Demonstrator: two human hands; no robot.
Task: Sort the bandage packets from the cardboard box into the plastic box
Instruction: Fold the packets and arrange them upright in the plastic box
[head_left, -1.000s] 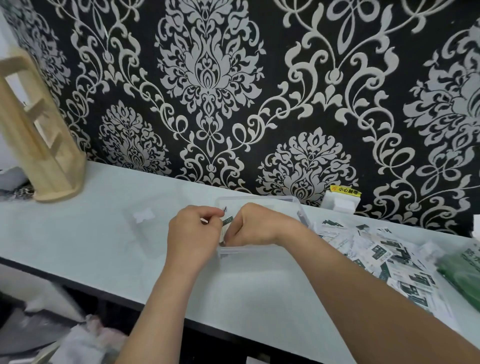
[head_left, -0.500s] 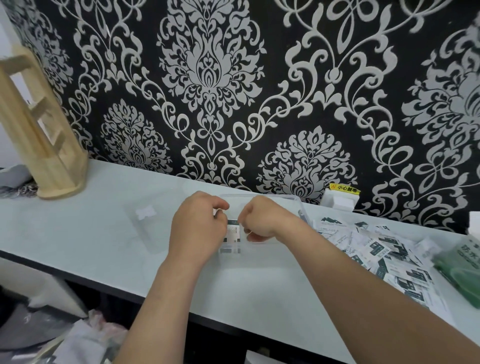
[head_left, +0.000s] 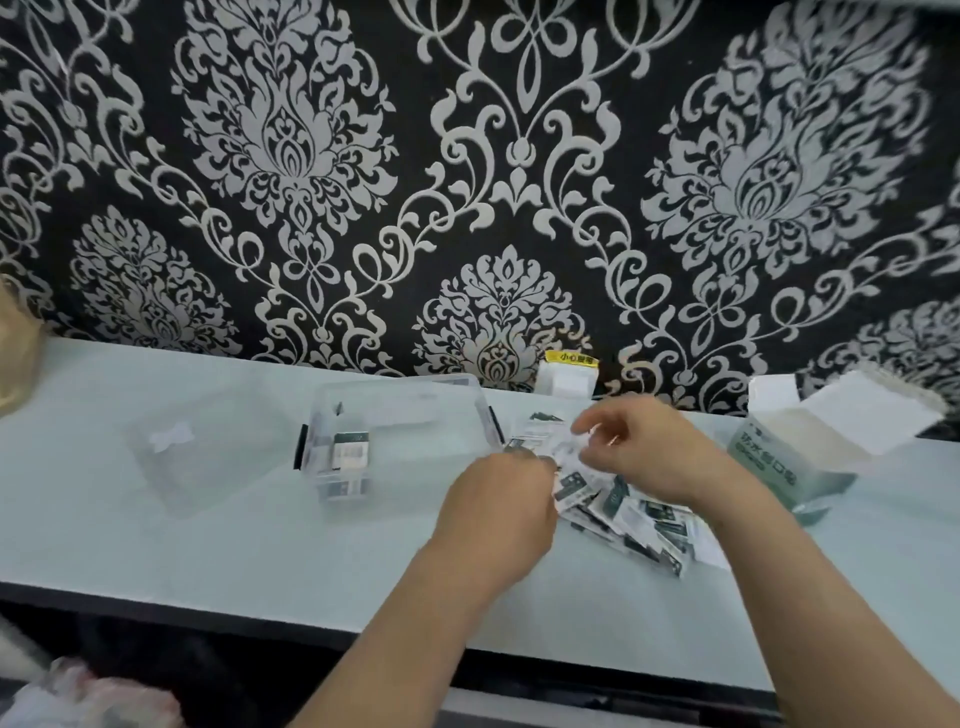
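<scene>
A clear plastic box (head_left: 467, 400) stands on the white table with a few bandage packets (head_left: 350, 452) upright at its left end. To its right lies a loose pile of white-and-green bandage packets (head_left: 631, 517). My right hand (head_left: 649, 452) hovers over the pile's far side and pinches a blurred white packet (head_left: 569, 448). At the pile's left edge my left hand (head_left: 498, 501) is seen from the back with curled fingers; what they hold is hidden. The green-and-white cardboard box (head_left: 800, 457) lies open at the right.
The clear lid (head_left: 197, 457) lies flat left of the plastic box. A small white block with a yellow label (head_left: 566, 376) stands against the patterned wall. A wooden rack's edge (head_left: 15, 358) shows at far left. The table's dark front edge (head_left: 260, 618) runs below my arms.
Both hands have left the plastic box and moved right to the loose pile. The packets they were holding now stand in the box's left end. The camera has swung right.
</scene>
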